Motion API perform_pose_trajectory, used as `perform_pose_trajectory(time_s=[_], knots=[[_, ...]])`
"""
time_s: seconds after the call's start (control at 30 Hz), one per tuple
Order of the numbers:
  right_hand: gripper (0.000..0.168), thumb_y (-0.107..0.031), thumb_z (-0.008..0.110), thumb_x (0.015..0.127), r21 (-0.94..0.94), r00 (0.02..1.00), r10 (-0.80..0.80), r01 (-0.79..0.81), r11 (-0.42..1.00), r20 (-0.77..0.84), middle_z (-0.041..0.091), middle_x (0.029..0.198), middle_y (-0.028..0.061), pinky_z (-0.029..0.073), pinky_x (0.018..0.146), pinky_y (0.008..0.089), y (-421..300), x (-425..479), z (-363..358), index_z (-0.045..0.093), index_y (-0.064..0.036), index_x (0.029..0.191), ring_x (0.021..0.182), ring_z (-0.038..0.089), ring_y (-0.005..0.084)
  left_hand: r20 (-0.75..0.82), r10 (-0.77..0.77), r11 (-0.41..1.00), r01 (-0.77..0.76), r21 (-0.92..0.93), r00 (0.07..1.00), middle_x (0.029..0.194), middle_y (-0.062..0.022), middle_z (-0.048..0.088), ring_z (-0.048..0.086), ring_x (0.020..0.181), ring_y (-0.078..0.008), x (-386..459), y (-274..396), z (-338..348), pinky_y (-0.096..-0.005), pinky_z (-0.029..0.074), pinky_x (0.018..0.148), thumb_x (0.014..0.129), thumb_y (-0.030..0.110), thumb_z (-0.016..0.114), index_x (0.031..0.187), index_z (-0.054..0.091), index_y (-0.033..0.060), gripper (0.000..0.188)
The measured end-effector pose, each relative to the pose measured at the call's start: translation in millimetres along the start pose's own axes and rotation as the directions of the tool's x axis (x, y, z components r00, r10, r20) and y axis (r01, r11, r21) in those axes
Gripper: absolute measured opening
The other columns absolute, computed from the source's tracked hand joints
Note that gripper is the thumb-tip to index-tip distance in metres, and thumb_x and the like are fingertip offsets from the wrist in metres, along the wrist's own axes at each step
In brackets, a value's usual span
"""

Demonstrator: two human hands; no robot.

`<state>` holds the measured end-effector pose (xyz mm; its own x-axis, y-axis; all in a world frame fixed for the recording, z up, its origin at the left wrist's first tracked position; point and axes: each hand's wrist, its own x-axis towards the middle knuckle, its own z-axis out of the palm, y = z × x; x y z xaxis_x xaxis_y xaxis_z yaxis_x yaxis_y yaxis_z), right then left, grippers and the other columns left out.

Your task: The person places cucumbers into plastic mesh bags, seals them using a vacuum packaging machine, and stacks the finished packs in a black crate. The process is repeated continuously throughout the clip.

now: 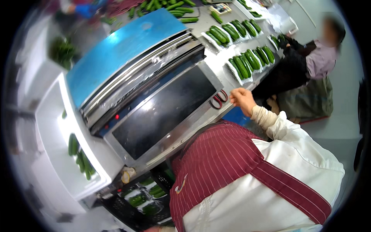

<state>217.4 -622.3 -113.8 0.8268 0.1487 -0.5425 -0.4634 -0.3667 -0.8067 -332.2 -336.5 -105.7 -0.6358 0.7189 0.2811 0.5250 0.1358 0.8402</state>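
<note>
My right hand [242,100] hangs over the front edge of the metal table, its fingers curled with nothing seen in them. Red-handled scissors [219,99] lie just beside it. Only a sliver of my left hand [152,229] shows at the bottom edge, by a black plastic crate [116,207] holding wrapped trays of cucumbers; its fingers are hidden. Before me stands a film-wrapping machine with a blue cover [124,49], clear film along its rollers [139,72] and a bare black plate [168,111]. White trays of cucumbers [243,65] stand in two rows to its right.
A white foam box [52,139] with some cucumbers is on the left. Loose cucumbers [174,7] lie behind the machine. A co-worker [321,58] in dark gloves handles cucumbers at the table's far right. Another person's blue-gloved hand [84,11] is at the top left, blurred.
</note>
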Motion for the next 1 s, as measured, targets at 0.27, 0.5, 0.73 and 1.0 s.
perform_pose_trajectory(time_s=[0.27,0.5,0.73,1.0], knots=[[0.019,-0.005,0.056,0.092,0.228,0.92,0.117,-0.031,0.973,-0.375,0.068,0.083,0.0177,0.06,0.062,0.0311,79.4,133.2,-92.0,0.06,0.013,0.091,0.071,0.071,0.0248,0.639,0.614,0.785,-0.272,-0.556,0.465,0.108,-0.0154,0.065,0.061,0.098,-0.0249,-122.6,237.7,113.7,-0.0371,0.047,0.091,0.098,0.035,0.053,0.111,0.063,-0.0056,0.044],[0.019,-0.002,0.072,0.079,0.118,0.905,0.277,-0.253,0.96,-0.323,0.069,0.077,0.0179,0.057,0.048,0.0277,55.8,137.2,-115.1,0.061,0.013,0.084,0.059,0.07,0.0219,0.615,0.525,0.725,-0.069,-0.685,-0.588,0.106,-0.0093,0.066,0.062,0.096,-0.0143,-418.6,369.0,254.9,-0.0265,0.049,0.088,0.094,0.007,0.06,0.124,0.057,-0.0017,0.031],[0.033,-0.015,0.073,0.073,-0.472,0.887,-0.121,-0.118,0.874,-0.446,0.066,0.082,0.0129,0.053,0.072,0.0388,72.7,159.3,-106.8,0.055,0.001,0.095,0.079,0.067,0.0314,0.624,0.071,0.515,-0.507,-0.691,-0.778,0.128,-0.022,0.06,0.054,0.122,-0.0364,-612.1,334.7,386.0,-0.0379,0.041,0.106,0.079,0.014,0.056,0.129,0.057,0.0042,0.051],[0.027,-0.008,0.065,0.075,-0.294,0.912,-0.112,-0.009,0.956,-0.394,0.063,0.084,0.0209,0.05,0.076,0.046,70.2,151.5,-115.7,0.048,0.003,0.093,0.083,0.064,0.0399,0.56,0.055,0.403,-0.495,-0.77,-0.827,0.09,-0.0108,0.07,0.066,0.08,-0.0232,-651.4,292.4,410.7,-0.0326,0.053,0.076,0.079,0.008,0.062,0.119,0.062,0.0135,0.04]])
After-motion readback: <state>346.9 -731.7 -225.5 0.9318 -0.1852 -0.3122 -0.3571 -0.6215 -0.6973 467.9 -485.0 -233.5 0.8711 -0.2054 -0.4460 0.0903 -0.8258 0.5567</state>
